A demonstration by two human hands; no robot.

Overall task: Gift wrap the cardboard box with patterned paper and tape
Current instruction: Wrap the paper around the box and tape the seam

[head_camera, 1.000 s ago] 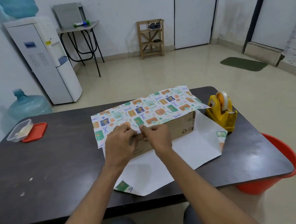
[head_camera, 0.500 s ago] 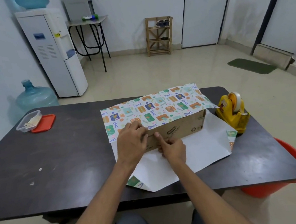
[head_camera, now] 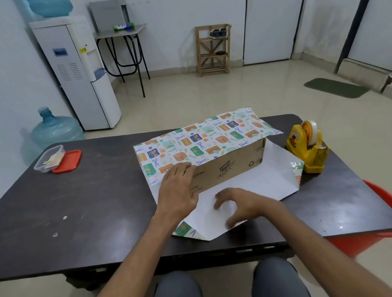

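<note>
A long cardboard box (head_camera: 232,169) lies on the dark table (head_camera: 79,213). Patterned paper (head_camera: 199,141) is folded over its top, and the paper's white underside (head_camera: 267,184) spreads flat on the table in front of the box. My left hand (head_camera: 178,193) presses flat against the near face of the box, fingers over the paper's front edge. My right hand (head_camera: 237,204) hovers with loosely bent fingers just above the white sheet, holding nothing. A yellow tape dispenser (head_camera: 308,147) stands to the right of the box.
A clear plastic container (head_camera: 48,162) and its red lid (head_camera: 68,161) sit at the table's far left. A red bucket (head_camera: 379,224) stands on the floor by the table's right corner. My knees (head_camera: 229,293) are under the near edge.
My right hand has left the front of the box and come down toward me over the white sheet. My left hand stays pressed on the box's near face.
</note>
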